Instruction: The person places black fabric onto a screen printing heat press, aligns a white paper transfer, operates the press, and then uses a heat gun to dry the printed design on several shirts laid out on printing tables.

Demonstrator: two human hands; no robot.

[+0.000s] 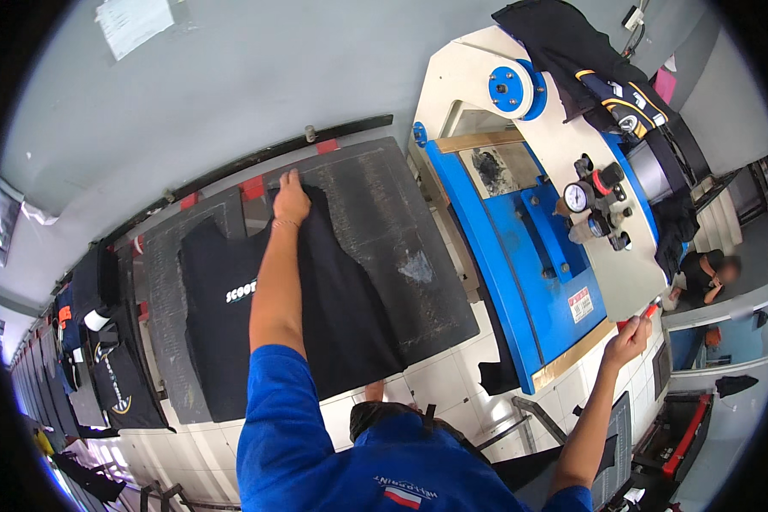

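My left hand [291, 203] is at the far edge of a black garment piece [333, 299], its fingers closed on the fabric beside the neck cut-out. The fabric has a small white and light-blue chest print and lies over dark flat boards [392, 222], its near edge hanging towards me. My right hand [627, 343] is closed around a slim red handle [650, 312], off the near right corner of a blue and cream press [525, 256]. What the red handle belongs to is hidden.
Mounted on the press are a round pressure gauge [577, 197] and valves; dark printed clothes [623, 102] drape over its top. More black garments [119, 375] lie on boards along the left. A person in dark clothing [700, 280] is at the far right. A grey wall runs behind.
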